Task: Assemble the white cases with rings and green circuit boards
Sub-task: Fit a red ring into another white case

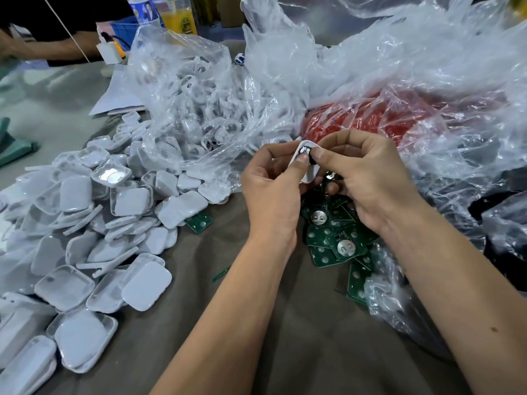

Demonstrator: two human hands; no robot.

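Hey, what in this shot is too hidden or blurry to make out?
- Head view: the white case is mostly covered by the left hand and right hand; whether a board sits inside is hidden.
- The dark part pinched at its top is too small to identify.
- The red bundle is veiled by crinkled clear plastic.
- The bottle is cut off by the top edge.

Both forearms are bare, no sleeves reaching either hand, with a small dark mole behind the right hand (368,178).
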